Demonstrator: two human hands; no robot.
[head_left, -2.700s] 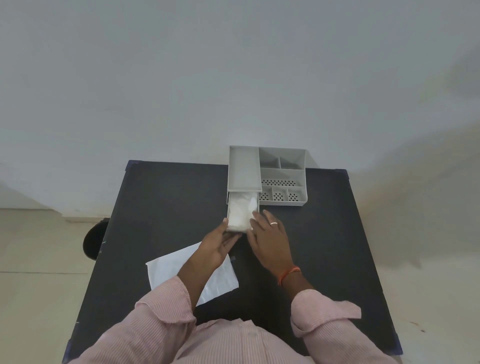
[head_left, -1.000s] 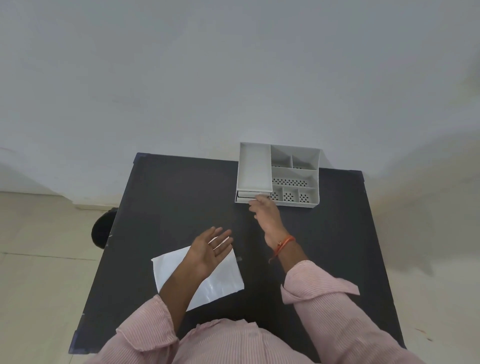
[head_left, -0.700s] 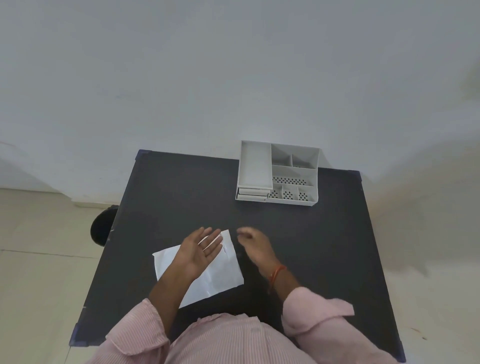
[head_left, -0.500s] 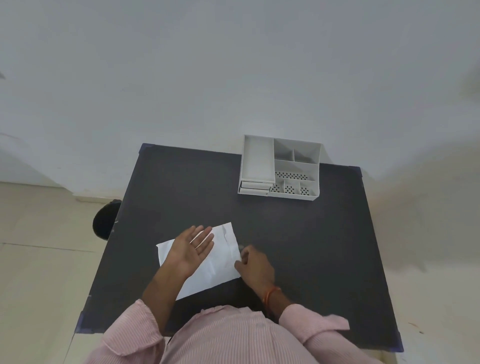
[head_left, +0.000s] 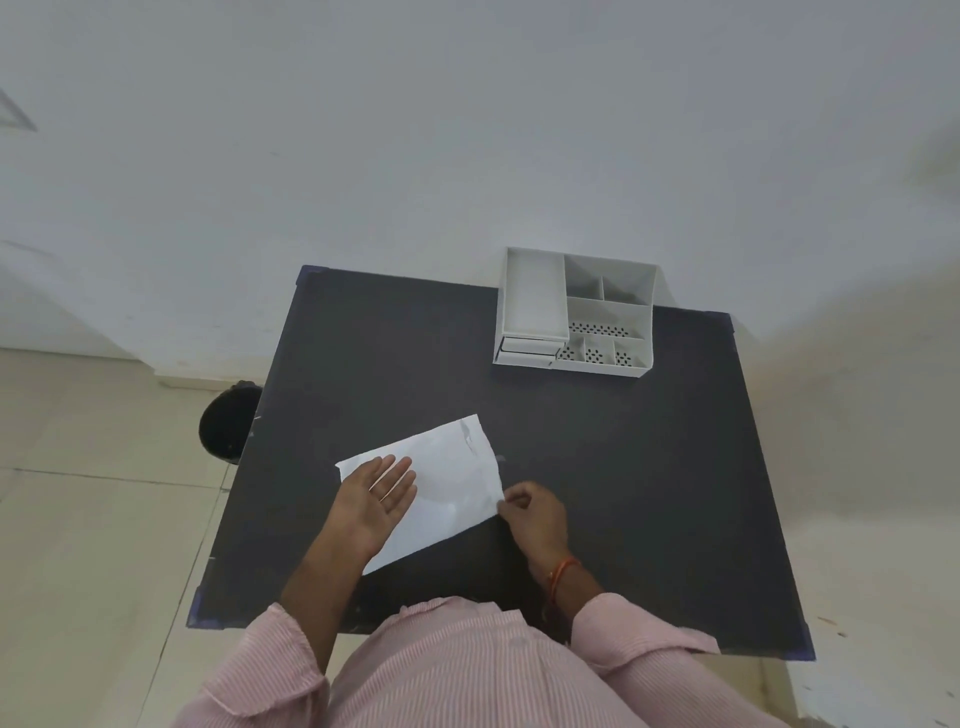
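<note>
- The left hand (head_left: 376, 499) is released: its fingers are straight and close together, and the palm seems to face up.
- It lies over the left part of the sheet (head_left: 452, 483); I cannot tell whether it really presses on it.
- The right hand (head_left: 535, 519) is grasping the sheet: its fingers are curled, and the thumb and fingertips pinch the sheet's edge near the corner on this hand's side.
- The sheet is white and lies flat on the bench (head_left: 623, 467), between the two hands. It is turned a little, so its far corner points ahead of the right hand.
- The sheet shows some creases just ahead of the right hand.
- An orange thread (head_left: 562, 570) goes around the right wrist, just behind the hand.
- Both forearms come out of pink striped sleeves (head_left: 270, 670).
- A white organizer (head_left: 574, 312) stands well ahead of the right hand, at the far edge of the bench, apart from the sheet.
- Its left side is a long tray with two closed drawers below it. Its right side has several small compartments, some with a holed floor.
- A dark round thing (head_left: 228, 426) stands on the floor, left of the left hand and beside the bench; I cannot tell what it is.
</note>
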